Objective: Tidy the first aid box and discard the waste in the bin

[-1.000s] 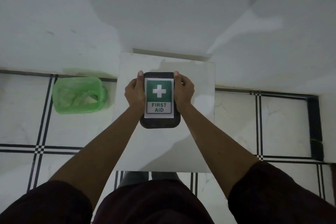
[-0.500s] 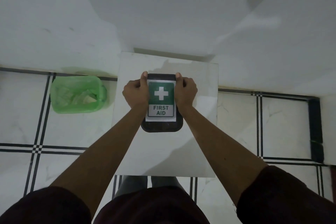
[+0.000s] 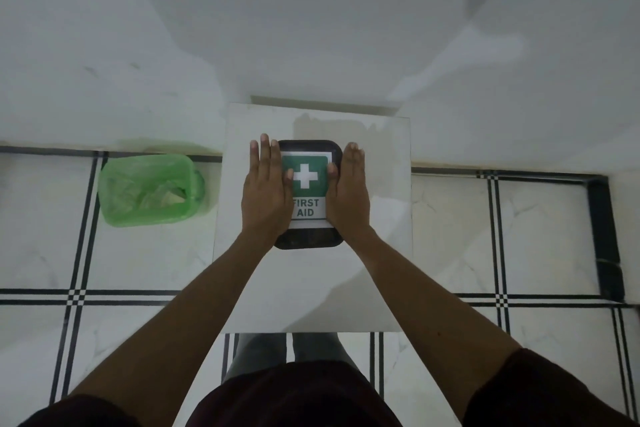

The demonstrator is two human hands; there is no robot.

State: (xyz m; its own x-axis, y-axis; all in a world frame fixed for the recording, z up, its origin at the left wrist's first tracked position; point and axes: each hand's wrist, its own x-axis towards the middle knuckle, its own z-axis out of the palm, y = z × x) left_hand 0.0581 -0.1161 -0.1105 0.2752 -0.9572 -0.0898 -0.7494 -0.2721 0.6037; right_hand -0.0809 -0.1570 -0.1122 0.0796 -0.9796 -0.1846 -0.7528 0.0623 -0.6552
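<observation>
A black first aid box (image 3: 306, 238) with a green and white "FIRST AID" label lies closed on a small white table (image 3: 311, 288). My left hand (image 3: 266, 191) rests flat on the lid's left side, fingers stretched out. My right hand (image 3: 348, 192) lies flat on the lid's right side, thumb on the label. Neither hand grips anything. A green bin (image 3: 150, 189) lined with a green bag stands on the floor to the table's left, with crumpled waste inside.
The table stands against a white wall (image 3: 311, 28). White floor tiles with black lines (image 3: 498, 236) spread on both sides. My legs (image 3: 287, 350) show below the table's near edge.
Both hands have let go of the box's sides and now lie flat with fingers extended on top of the lid. The box has stayed in place.
</observation>
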